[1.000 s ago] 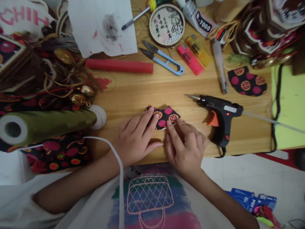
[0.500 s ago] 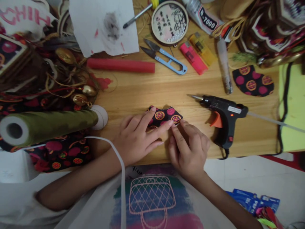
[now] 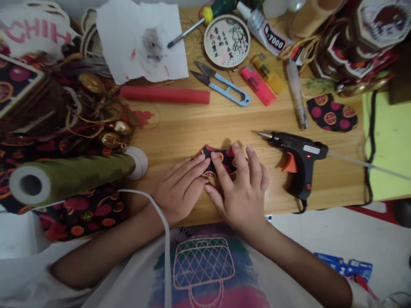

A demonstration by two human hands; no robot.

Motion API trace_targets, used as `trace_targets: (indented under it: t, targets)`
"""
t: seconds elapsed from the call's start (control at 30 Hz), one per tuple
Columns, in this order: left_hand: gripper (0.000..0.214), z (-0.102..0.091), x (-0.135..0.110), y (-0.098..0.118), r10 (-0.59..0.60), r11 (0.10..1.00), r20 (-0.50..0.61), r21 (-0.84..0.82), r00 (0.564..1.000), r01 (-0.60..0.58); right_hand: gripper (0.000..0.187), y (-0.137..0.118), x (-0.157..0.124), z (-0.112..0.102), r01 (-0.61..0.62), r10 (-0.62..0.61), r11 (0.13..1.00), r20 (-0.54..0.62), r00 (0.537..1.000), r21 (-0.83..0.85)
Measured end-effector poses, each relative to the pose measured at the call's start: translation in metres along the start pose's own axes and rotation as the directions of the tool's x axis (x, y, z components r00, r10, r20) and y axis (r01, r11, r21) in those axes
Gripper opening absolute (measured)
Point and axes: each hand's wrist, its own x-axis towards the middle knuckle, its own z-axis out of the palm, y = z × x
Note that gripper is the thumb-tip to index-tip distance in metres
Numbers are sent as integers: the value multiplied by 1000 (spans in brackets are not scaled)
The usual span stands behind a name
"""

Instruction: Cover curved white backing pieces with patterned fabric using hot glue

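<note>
A small black fabric piece (image 3: 226,155) with pink and orange round motifs lies flat on the wooden table before me. My left hand (image 3: 183,186) rests with outstretched fingertips on its left end. Across its middle and right part, my right hand (image 3: 242,184) spreads its fingers, pressing down and hiding much of the print. To the right of that hand lies a black hot glue gun (image 3: 300,156) with an orange trigger, its red light lit and its nozzle pointing left.
Behind the fabric lie a red stick (image 3: 165,94), blue thread snips (image 3: 221,83), a pink lighter (image 3: 258,85) and a glue tube (image 3: 266,32). A green roll (image 3: 86,173) is at left. Another patterned fabric piece (image 3: 332,112) lies at right, near a yellow sheet (image 3: 387,149).
My right hand has moved left and up, from the fabric's right corner onto its middle, fingers now spread. My left fingers have drawn back to the left end. The view has shifted slightly.
</note>
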Motion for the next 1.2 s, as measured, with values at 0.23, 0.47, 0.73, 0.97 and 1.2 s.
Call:
trace_targets:
  t: [0.23,0.47,0.73,0.97,1.2]
  targets:
    - [10,-1,2,0,0,1000,-12,23,1000,0,58,1,-1,1,-35,35,999,-15,999,-30]
    - [13,-1,4,-1,1,1000,-16,24,1000,0,58,3,-2,3,-16,16,1000,-11,1000,-2]
    - [16,-2,6,-3,-7,1000,-10,-3,1000,7,56,7,-5,1,5,-1,998,-54,999,66]
    - [36,7,10,-1,-50,993,36,107,998,45,57,6,-4,1,-23,24,999,-34,999,32]
    - [40,11,7,1,-10,985,85,175,996,-5,56,4,-3,2,-28,27,999,-42,999,-25]
